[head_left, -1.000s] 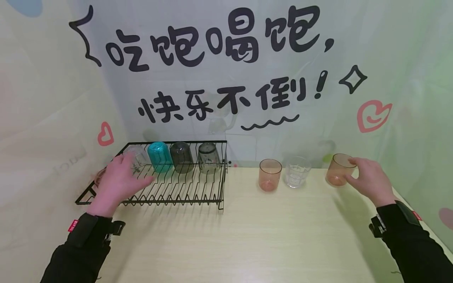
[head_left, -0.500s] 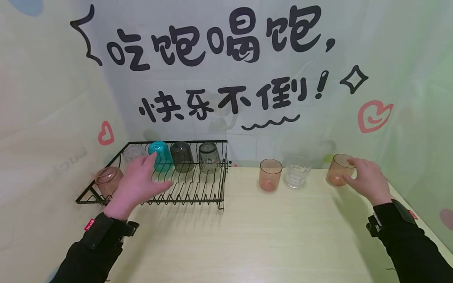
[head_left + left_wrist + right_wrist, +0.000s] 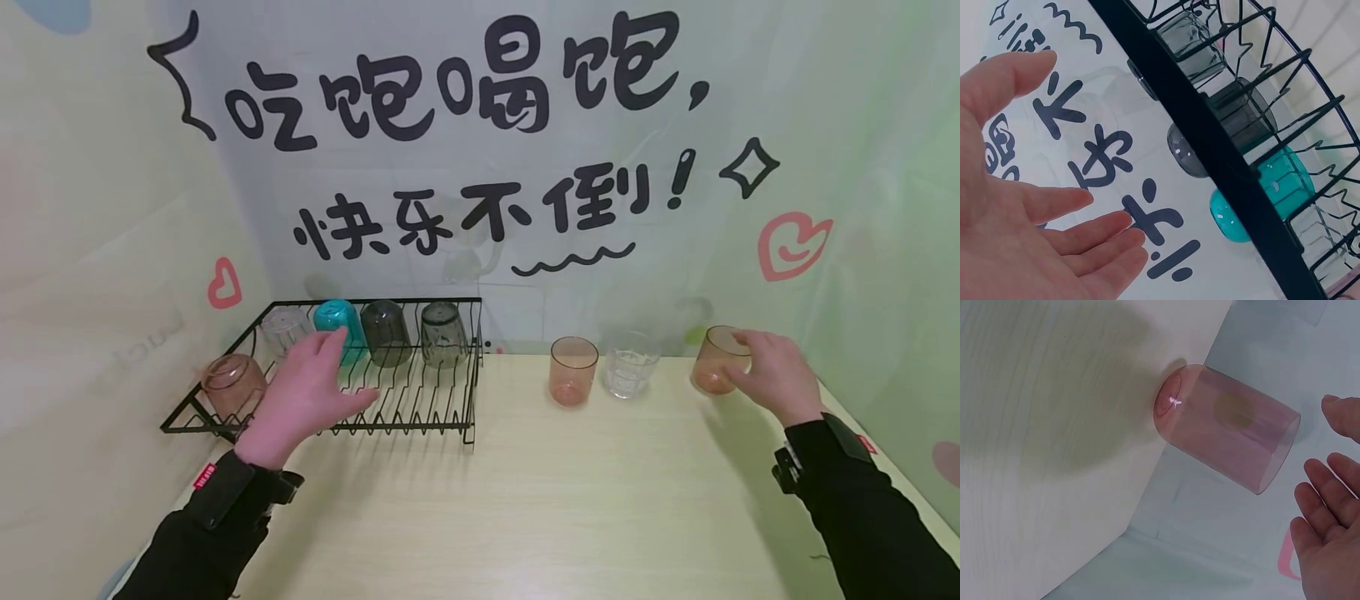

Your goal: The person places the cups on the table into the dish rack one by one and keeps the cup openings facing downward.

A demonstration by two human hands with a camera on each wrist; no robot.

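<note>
My left hand (image 3: 303, 392) hovers over the front left of a black wire dish rack (image 3: 420, 429), fingers spread and holding nothing. Upside-down glasses stand on the rack: a pink glass (image 3: 231, 385) left of that hand, a clear glass (image 3: 282, 329), a teal glass (image 3: 339, 321), a dark grey glass (image 3: 386, 335) and a lighter grey glass (image 3: 442, 337). On the right, my right hand (image 3: 780, 377) is beside the rim of an upright pink glass (image 3: 708, 367). The right wrist view shows a gap between its relaxed fingers (image 3: 1319, 503) and that glass.
Another upright pink glass (image 3: 573, 373) and an upright clear glass (image 3: 630, 367) stand on the pale wooden table (image 3: 555, 500), right of the rack. A printed cloth backdrop (image 3: 420, 167) rises behind the table, with side walls at left and right.
My left hand has moved right and slightly toward me, away from the rack's left end, uncovering the pink glass there. My right hand has barely shifted; the glasses stand where they were.
</note>
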